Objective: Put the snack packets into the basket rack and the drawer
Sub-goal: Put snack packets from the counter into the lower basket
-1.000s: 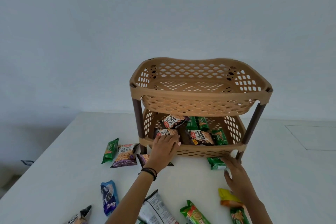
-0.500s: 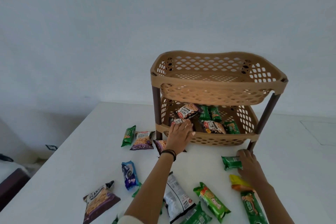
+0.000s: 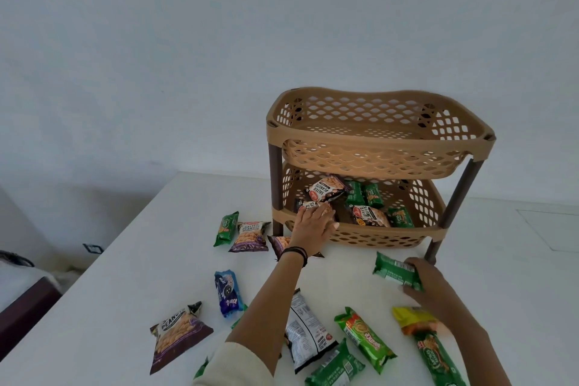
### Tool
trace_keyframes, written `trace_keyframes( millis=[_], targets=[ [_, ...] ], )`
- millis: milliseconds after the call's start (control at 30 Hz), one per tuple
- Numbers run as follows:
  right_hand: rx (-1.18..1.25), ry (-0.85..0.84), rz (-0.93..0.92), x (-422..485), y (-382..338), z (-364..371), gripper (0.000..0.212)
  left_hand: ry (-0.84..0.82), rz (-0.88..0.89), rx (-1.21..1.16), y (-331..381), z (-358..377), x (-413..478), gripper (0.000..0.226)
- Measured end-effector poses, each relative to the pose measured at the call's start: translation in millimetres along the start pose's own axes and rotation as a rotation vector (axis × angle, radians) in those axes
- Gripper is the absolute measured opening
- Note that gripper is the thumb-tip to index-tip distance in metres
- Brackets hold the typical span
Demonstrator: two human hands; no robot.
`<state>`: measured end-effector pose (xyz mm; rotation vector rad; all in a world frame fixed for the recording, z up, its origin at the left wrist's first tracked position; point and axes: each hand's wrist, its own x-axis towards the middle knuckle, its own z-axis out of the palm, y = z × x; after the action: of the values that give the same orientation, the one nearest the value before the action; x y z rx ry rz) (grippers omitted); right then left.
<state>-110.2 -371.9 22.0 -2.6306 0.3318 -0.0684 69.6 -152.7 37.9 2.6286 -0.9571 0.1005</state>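
Tan basket rack [image 3: 379, 147] had packets in its lower tier; left hand [image 3: 313, 226] lay straight-fingered on a peanut packet [image 3: 308, 206] at the rack's front rim (placing step, probably); right hand [image 3: 429, 285] gripped a green packet [image 3: 395, 271] just in front of the rack; next: lift it in.

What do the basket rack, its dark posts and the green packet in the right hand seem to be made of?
The basket rack looks like moulded plastic, tan and matte: regular lattice holes, smooth thick rim. The dark posts are probably plastic tubes with slight sheen, perhaps coated metal. The green packet in the right hand seems thin printed film, glossy, with a crimped end.
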Motion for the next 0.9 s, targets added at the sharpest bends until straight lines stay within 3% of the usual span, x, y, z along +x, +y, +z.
trace_keyframes(
  millis=[133,400,533,733,900],
  targets=[
    [0.216,0.146,0.008,-8.9,-7.3,-14.3,0.042,-0.056,0.026,0.0,6.3,17.9,-2.9,0.045],
    [0.416,0.447,0.074,33.7,-37.0,-39.4,0.046,-0.055,0.033,0.082,-0.5,-2.0,-1.8,0.047],
    [0.369,0.533,0.134,69.6,-39.9,-39.2,0.048,-0.159,0.05,0.107,-4.3,-12.2,2.7,0.047],
    [0.46,0.513,0.284,130.6,-30.5,-39.9,0.05,-0.322,0.002,-0.14,-10.0,-30.5,15.1,0.041],
    [0.521,0.527,0.406,169.2,-17.0,-33.8,0.048,-0.442,0.056,-0.091,-15.6,-33.6,20.8,0.045]
  ],
)
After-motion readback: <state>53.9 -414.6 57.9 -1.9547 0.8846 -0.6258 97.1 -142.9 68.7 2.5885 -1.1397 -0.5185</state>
